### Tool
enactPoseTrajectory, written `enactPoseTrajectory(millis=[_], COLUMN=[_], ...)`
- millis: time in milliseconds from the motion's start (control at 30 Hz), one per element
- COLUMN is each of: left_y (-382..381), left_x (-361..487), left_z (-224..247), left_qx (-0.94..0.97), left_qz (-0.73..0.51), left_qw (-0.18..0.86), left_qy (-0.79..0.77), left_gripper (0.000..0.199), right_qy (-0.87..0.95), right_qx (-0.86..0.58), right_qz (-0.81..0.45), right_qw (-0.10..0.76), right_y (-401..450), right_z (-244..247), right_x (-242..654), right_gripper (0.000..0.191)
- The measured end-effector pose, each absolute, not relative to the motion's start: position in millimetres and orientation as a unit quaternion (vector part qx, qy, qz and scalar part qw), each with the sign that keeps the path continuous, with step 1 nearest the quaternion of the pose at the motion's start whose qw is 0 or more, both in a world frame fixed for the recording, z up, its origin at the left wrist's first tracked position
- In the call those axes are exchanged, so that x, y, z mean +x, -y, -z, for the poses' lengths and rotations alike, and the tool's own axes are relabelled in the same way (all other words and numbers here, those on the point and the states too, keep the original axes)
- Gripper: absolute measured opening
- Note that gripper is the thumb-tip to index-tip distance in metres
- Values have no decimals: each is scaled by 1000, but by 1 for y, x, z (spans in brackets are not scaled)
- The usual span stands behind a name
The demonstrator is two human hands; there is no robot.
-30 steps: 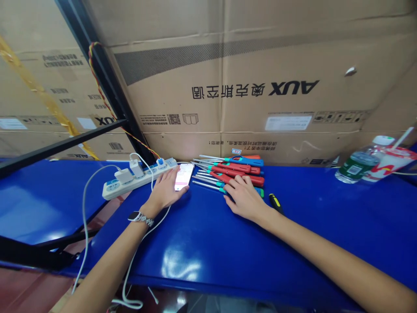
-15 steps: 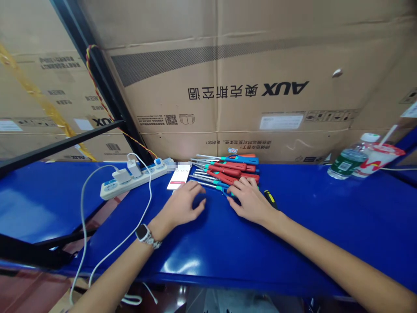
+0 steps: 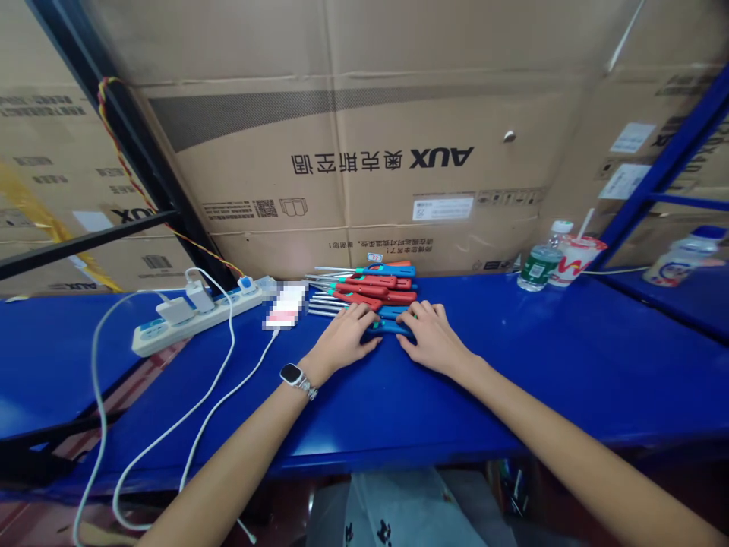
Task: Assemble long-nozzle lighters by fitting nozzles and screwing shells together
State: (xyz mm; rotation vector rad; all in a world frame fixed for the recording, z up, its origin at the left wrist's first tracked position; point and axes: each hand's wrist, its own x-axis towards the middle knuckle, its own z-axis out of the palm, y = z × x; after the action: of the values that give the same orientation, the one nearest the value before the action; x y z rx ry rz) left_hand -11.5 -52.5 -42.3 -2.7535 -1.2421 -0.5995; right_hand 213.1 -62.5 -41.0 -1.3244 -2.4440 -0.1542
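Note:
Several long-nosed lighters with red, blue and orange handles lie in a pile on the blue shelf (image 3: 399,395), their metal tips to the left. At the near edge of the pile is a blue-handled lighter (image 3: 389,327). My left hand (image 3: 345,338) touches its left part, with the fingers bent over it and the thumb in front. At its right end, my right hand (image 3: 431,334) has its fingertips on the handle, thumb and fingers apart. A red lighter (image 3: 364,291) lies farther back.
A phone (image 3: 285,305) and a white power strip (image 3: 199,317) with cables are at the left. A water bottle (image 3: 538,262) and a red-lidded cup (image 3: 571,260) stand at the right, before a cardboard sheet (image 3: 364,175).
The view has shifted right. My left hand has moved right onto the near lighter, closer to my right hand. The black-and-yellow item beside my right hand is no longer visible.

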Motion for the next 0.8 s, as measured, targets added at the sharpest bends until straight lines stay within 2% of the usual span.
enactPoseTrajectory(millis=[233, 467, 567, 700, 800], left_y=[57, 63, 68, 69, 67], left_x=[-12, -16, -14, -12, -18], left_z=[53, 47, 45, 43, 39], left_qx=[-884, -895, -907, -910, -895], left_qz=[177, 150, 152, 212, 295], left_qw=[84, 80, 79, 58, 22], left_qy=[424, 412, 384, 351, 334], left_gripper=[20, 14, 17, 24, 23], right_qy=[867, 873, 877, 882, 883], right_qx=[-463, -445, -433, -422, -414], right_qz=[69, 54, 65, 70, 75], right_qw=[170, 191, 198, 199, 209], right_y=[58, 55, 56, 57, 59], right_z=[42, 46, 47, 44, 41], right_x=[216, 218, 218, 218, 219], right_gripper=[23, 22, 21, 16, 15])
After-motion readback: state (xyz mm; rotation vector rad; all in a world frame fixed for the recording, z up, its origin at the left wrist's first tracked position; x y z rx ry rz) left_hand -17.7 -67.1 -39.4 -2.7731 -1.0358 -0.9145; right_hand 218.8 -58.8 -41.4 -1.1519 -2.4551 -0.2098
